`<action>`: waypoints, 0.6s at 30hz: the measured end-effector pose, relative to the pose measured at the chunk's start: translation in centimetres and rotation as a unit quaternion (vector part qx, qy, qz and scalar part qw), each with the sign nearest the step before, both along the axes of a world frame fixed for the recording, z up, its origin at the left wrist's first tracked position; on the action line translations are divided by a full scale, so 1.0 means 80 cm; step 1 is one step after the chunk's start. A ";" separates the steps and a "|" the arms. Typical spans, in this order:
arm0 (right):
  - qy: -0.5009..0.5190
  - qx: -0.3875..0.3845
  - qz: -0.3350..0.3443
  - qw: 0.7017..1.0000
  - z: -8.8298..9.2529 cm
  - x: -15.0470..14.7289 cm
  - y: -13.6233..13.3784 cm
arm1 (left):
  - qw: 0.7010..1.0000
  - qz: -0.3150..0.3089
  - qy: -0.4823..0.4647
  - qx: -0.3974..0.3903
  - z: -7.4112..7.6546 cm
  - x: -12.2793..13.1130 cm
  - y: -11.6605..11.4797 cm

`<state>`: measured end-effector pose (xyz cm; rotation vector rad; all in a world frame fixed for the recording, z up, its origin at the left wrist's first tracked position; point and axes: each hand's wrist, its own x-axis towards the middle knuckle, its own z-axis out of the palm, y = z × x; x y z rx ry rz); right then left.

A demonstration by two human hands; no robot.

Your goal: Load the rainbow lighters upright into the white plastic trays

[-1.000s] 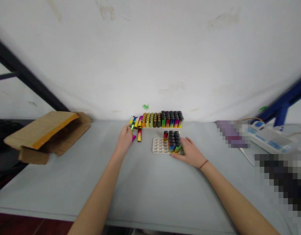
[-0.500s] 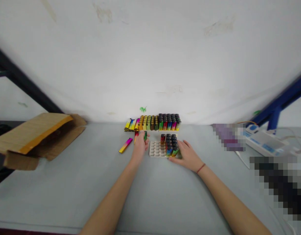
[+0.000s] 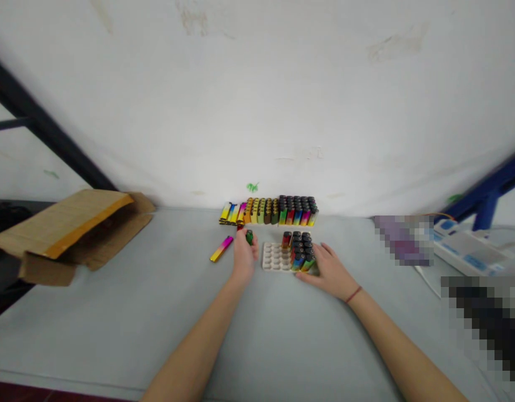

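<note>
Head view, one station, grey desk [image 3: 115, 312] against a white wall.

L hand [image 3: 245, 255]: clenched on a green lighter [image 3: 249, 237], pinched at the fingertips and approx. upright. The hand sits just left of the tray, near the desk surface; no contact with the tray visible. A red item [image 3: 240, 228] shows just above the knuckles; cannot tell whether it is held or lying on the desk.

R hand [image 3: 330, 271]: released, fingers extended, resting on the desk and touching the right side of the tray. Nothing gripped. Red band on the wrist.

Tray [image 3: 275, 257]: white, with rows of sockets, flat on the desk between the two hands. Left part has bare sockets. Right part carries a block of lighters [image 3: 300, 249] standing upright, black caps up, multicoloured bodies.

Other items:
- Stock row of lighters [image 3: 269, 211] at the back of the desk along the wall. Right end stands upright with black caps; left end leans or lies, exact pose unclear.
- Loose pink-yellow lighter [image 3: 221, 249] lying flat on the desk, left of the L hand, apart from it.
- Cardboard box [image 3: 73, 229], flaps open, at far left of the desk, well apart from the work.
- White and blue unit [image 3: 464, 245] with cables at far right; type not legible.
</note>
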<state>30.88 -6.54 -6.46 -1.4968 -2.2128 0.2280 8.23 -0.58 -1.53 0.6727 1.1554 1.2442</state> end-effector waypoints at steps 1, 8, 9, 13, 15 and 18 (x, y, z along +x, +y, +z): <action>0.000 0.000 0.000 1.000 0.000 0.000 0.000 | 1.000 0.008 0.004 0.000 0.001 0.001 -0.001; -0.008 -0.004 -0.002 1.000 0.000 0.000 0.001 | 0.999 0.037 0.009 0.001 0.004 0.005 -0.007; -0.009 -0.004 -0.003 1.000 -0.001 0.000 0.001 | 0.999 0.039 0.003 -0.002 0.004 0.005 -0.007; -0.006 -0.002 -0.004 1.000 -0.001 0.000 0.001 | 0.999 0.034 -0.013 -0.003 0.003 0.004 -0.009; -0.004 -0.001 -0.002 1.000 -0.001 0.000 0.000 | 1.000 0.025 -0.011 -0.005 0.003 0.003 -0.009; -0.005 -0.002 -0.003 1.000 0.000 0.000 0.000 | 1.000 0.018 -0.009 -0.021 0.004 0.002 -0.008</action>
